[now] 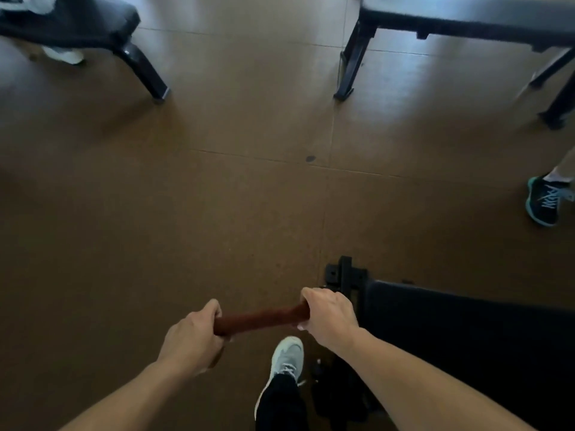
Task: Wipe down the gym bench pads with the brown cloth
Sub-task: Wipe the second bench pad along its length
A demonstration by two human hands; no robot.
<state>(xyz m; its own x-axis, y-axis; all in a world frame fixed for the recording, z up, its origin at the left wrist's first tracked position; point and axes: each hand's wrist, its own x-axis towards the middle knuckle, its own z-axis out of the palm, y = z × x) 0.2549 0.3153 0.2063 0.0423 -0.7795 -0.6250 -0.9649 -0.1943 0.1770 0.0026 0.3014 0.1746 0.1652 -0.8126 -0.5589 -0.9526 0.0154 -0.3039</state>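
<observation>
You held the brown cloth rolled or bunched into a short bar stretched between your two hands, up in the air over the floor. Your left hand had its fingers curled round one end, and your right hand was clenched round the other end, knuckles up. The cloth touched no pad at that moment.

The nearest bench pad lay just to the right of your right-hand fingers and a little below them, dark and flat. Two more benches stood well ahead of your fingers, one bench far left and one bench far right.

The cloth looked soft and light, likely to flop once one end was let go, so it would probably serve better opened or folded into a flat wad under one palm than kept as a roll. The pad looked smooth and firm; a flat, pressed grip should keep the cloth from sliding out. No wiping had begun on that pad as far as I could judge
</observation>
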